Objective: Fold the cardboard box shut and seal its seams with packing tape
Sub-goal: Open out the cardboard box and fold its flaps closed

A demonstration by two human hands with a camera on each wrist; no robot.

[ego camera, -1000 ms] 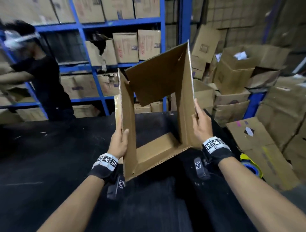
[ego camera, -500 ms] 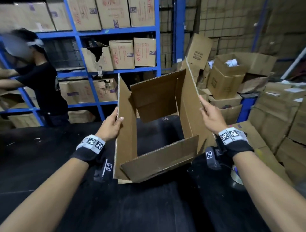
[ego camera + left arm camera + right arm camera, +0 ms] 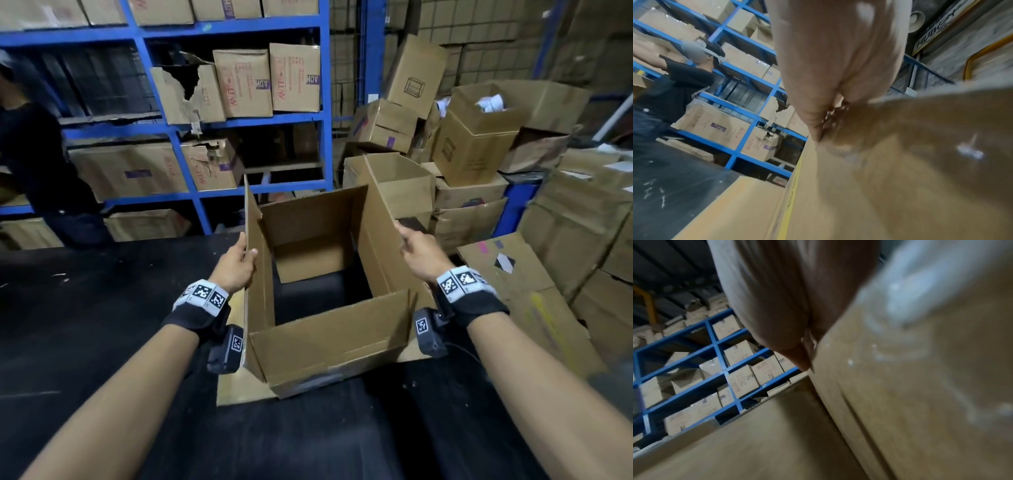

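A brown cardboard box [image 3: 329, 339] stands squared up on the black table [image 3: 85, 325], open at the top, and the table shows through its bottom. My left hand [image 3: 239, 262] grips the upright left flap, thumb inside and fingers outside. My right hand [image 3: 416, 255] holds the top edge of the right flap, which leans outward. In the left wrist view the left hand [image 3: 830, 104] pinches the cardboard edge [image 3: 910, 146]. In the blurred right wrist view the right hand [image 3: 797, 340] lies against the box wall [image 3: 920, 386]. No tape roll is visible.
Blue shelving [image 3: 325, 102] with cartons stands behind the table. Stacked and open cartons [image 3: 472, 144] crowd the right side, and flat cardboard [image 3: 520, 291] lies beside my right wrist. Another person in black [image 3: 34, 164] stands at the far left. A flat cardboard piece [image 3: 239, 383] lies under the box.
The box was held tilted in the air as a skewed sleeve; it has come down onto the table and squared up. Both hands moved up to the side flaps' top edges.
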